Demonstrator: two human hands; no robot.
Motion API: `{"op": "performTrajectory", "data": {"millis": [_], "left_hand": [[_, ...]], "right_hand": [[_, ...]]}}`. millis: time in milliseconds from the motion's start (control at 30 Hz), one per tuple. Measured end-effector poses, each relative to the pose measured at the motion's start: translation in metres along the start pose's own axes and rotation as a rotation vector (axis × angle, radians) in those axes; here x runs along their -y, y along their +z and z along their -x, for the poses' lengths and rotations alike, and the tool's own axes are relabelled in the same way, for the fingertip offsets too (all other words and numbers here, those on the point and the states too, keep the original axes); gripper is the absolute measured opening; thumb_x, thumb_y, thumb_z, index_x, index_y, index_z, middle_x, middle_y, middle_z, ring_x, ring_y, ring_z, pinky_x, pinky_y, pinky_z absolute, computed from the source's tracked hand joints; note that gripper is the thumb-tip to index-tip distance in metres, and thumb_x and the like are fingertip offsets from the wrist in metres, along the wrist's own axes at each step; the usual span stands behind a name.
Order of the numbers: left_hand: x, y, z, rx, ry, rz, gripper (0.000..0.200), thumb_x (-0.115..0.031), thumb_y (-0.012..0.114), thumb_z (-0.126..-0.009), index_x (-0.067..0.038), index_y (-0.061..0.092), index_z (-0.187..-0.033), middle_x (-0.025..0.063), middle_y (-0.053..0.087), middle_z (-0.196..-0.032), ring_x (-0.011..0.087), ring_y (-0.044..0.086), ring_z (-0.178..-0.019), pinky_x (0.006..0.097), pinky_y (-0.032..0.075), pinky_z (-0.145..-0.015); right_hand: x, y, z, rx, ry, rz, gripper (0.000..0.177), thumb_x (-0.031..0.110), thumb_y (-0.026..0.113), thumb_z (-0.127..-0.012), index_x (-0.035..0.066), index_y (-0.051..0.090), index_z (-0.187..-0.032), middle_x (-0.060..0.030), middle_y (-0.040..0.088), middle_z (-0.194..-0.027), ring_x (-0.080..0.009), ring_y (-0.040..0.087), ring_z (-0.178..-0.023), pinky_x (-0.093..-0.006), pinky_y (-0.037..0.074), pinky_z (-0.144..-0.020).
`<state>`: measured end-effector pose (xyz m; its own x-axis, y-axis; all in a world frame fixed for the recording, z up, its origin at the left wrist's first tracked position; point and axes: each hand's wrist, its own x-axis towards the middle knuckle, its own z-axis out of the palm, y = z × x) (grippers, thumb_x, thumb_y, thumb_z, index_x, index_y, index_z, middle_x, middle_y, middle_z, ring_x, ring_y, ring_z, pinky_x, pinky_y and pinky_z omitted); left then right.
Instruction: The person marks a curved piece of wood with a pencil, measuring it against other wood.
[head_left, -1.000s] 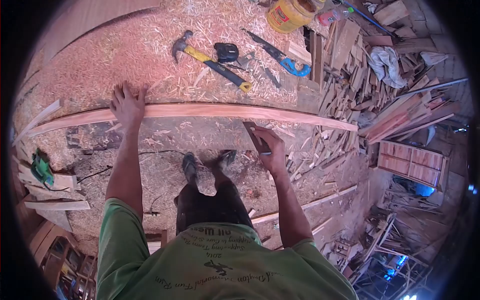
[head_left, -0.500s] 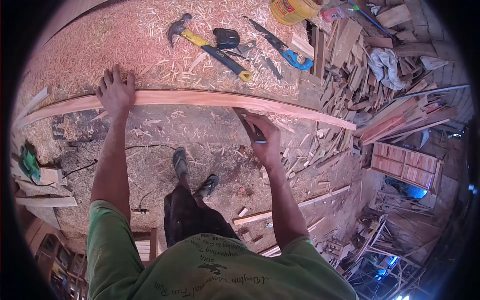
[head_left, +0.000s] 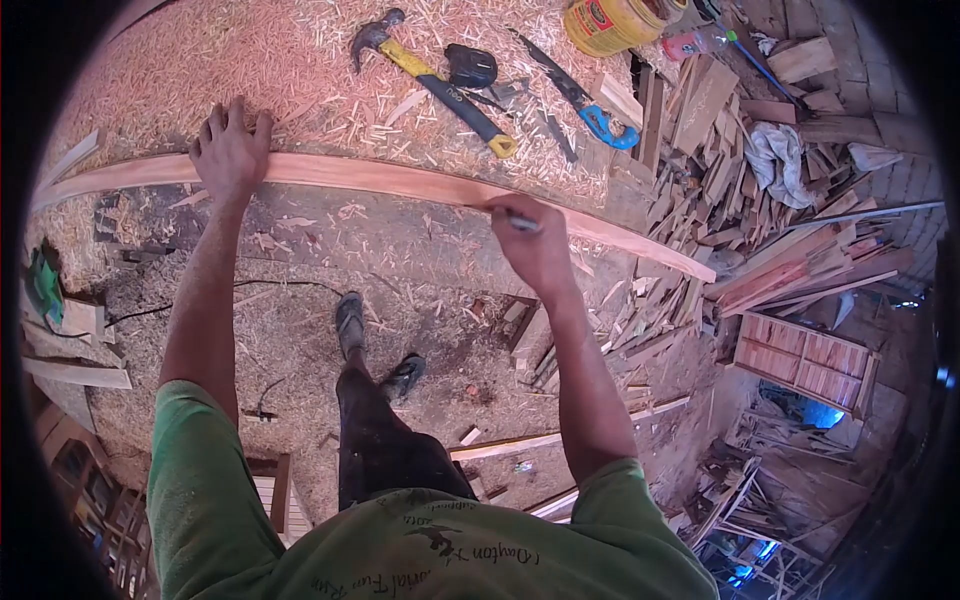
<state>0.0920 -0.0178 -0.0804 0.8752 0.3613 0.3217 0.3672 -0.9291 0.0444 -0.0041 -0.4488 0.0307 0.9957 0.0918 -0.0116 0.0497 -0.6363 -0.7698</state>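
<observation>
A long, narrow wooden strip (head_left: pixel 385 178) runs across the bench, bowed in this wide view. My left hand (head_left: pixel 232 160) lies over its left part, fingers stretched past the far edge. At the strip's near edge, right of the middle, my right hand (head_left: pixel 530 238) is closed round a slim pen-like tool (head_left: pixel 523 222). A pale grey end shows above my fingers; its tip is hidden. Beyond the strip lie a hammer (head_left: pixel 435 85) with a yellow and black handle, a black tape measure (head_left: pixel 470 66) and a blue-handled saw (head_left: pixel 578 92).
Wood shavings (head_left: pixel 250 55) cover much of the bench. A yellow tub (head_left: pixel 605 27) and a bottle (head_left: pixel 695 43) stand at the back right. Offcuts (head_left: pixel 715 150) are heaped on the right, with a slatted wooden panel (head_left: pixel 805 358) below. A cable (head_left: pixel 225 292) crosses the floor.
My right hand has moved up from below the strip to its near edge and turned. A dark flat piece seen by that hand is now out of sight. My left hand stays on the strip.
</observation>
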Motion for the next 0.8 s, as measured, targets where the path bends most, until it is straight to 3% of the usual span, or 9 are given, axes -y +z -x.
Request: {"op": "performTrajectory", "data": {"millis": [100, 200, 300, 333, 400, 467, 567, 667, 800], "left_hand": [[0.001, 0.000, -0.002, -0.004, -0.002, 0.009, 0.067, -0.062, 0.054, -0.107, -0.019, 0.060, -0.159, 0.0176, 0.059, -0.162, 0.0376, 0.055, -0.149, 0.0605, 0.037, -0.124], [-0.001, -0.004, 0.001, 0.003, -0.005, 0.014, 0.067, -0.061, 0.054, -0.107, -0.019, 0.060, -0.159, 0.0176, 0.059, -0.161, 0.0379, 0.055, -0.149, 0.0601, 0.038, -0.124], [0.000, -0.002, 0.000, 0.004, -0.001, 0.005, 0.067, -0.061, 0.053, -0.107, -0.020, 0.060, -0.159, 0.0178, 0.059, -0.162, 0.0380, 0.055, -0.149, 0.0602, 0.037, -0.124], [0.000, -0.001, -0.001, 0.001, 0.000, 0.001, 0.067, -0.062, 0.053, -0.107, -0.020, 0.060, -0.160, 0.0179, 0.059, -0.162, 0.0381, 0.055, -0.149, 0.0603, 0.037, -0.124], [0.001, 0.002, -0.002, 0.003, -0.002, 0.012, 0.068, -0.062, 0.052, -0.107, -0.020, 0.059, -0.160, 0.0179, 0.058, -0.162, 0.0379, 0.054, -0.150, 0.0604, 0.037, -0.124], [0.002, 0.002, -0.001, 0.011, -0.009, 0.015, 0.068, -0.062, 0.052, -0.107, -0.020, 0.059, -0.160, 0.0179, 0.057, -0.163, 0.0377, 0.053, -0.150, 0.0604, 0.036, -0.124], [0.000, -0.002, -0.001, 0.032, -0.014, 0.007, 0.068, -0.062, 0.051, -0.108, -0.021, 0.058, -0.161, 0.0177, 0.056, -0.164, 0.0375, 0.052, -0.151, 0.0600, 0.036, -0.125], [-0.001, -0.004, -0.002, 0.044, -0.013, 0.012, 0.068, -0.062, 0.051, -0.108, -0.021, 0.058, -0.161, 0.0176, 0.055, -0.165, 0.0378, 0.052, -0.152, 0.0597, 0.035, -0.125], [0.000, -0.001, -0.001, 0.023, -0.005, 0.032, 0.068, -0.062, 0.052, -0.108, -0.020, 0.058, -0.161, 0.0185, 0.056, -0.164, 0.0387, 0.053, -0.151, 0.0602, 0.035, -0.125]], "right_hand": [[0.010, -0.013, -0.014, 0.126, 0.149, 0.106, 0.021, 0.005, 0.070, -0.099, 0.004, 0.085, -0.113, -0.0083, 0.083, -0.095, -0.0103, 0.074, -0.087, -0.0278, 0.057, -0.079], [-0.007, -0.022, -0.030, 0.237, 0.033, 0.044, 0.021, 0.005, 0.070, -0.096, 0.005, 0.085, -0.110, -0.0066, 0.081, -0.095, -0.0114, 0.072, -0.085, -0.0300, 0.057, -0.078], [-0.026, -0.032, -0.078, 0.408, 0.088, -0.125, 0.021, 0.011, 0.071, -0.091, 0.005, 0.086, -0.104, -0.0088, 0.083, -0.092, -0.0182, 0.078, -0.084, -0.0341, 0.060, -0.081], [-0.016, -0.035, -0.083, 0.450, 0.104, 0.008, 0.021, 0.013, 0.069, -0.091, 0.009, 0.086, -0.102, -0.0101, 0.082, -0.089, -0.0174, 0.076, -0.082, -0.0347, 0.059, -0.080], [-0.039, -0.024, -0.080, 0.444, 0.121, 0.094, 0.021, 0.013, 0.070, -0.090, 0.010, 0.087, -0.103, -0.0117, 0.081, -0.088, -0.0178, 0.075, -0.080, -0.0349, 0.058, -0.079], [-0.004, -0.026, -0.062, 0.433, 0.048, 0.149, 0.024, 0.013, 0.069, -0.091, 0.010, 0.087, -0.108, -0.0142, 0.079, -0.086, -0.0205, 0.071, -0.075, -0.0378, 0.056, -0.076], [0.025, -0.032, -0.025, 0.296, 0.214, 0.177, 0.027, 0.007, 0.068, -0.096, 0.006, 0.085, -0.118, -0.0079, 0.082, -0.105, -0.0136, 0.073, -0.094, -0.0314, 0.056, -0.086], [0.009, -0.021, -0.008, 0.147, 0.047, 0.048, 0.029, 0.002, 0.068, -0.096, 0.005, 0.084, -0.121, -0.0095, 0.083, -0.105, -0.0142, 0.074, -0.096, -0.0324, 0.058, -0.088], [0.013, -0.015, -0.013, 0.191, -0.028, 0.085, 0.032, -0.002, 0.067, -0.097, 0.004, 0.083, -0.123, -0.0088, 0.083, -0.108, -0.0164, 0.075, -0.099, -0.0327, 0.059, -0.092]]}}
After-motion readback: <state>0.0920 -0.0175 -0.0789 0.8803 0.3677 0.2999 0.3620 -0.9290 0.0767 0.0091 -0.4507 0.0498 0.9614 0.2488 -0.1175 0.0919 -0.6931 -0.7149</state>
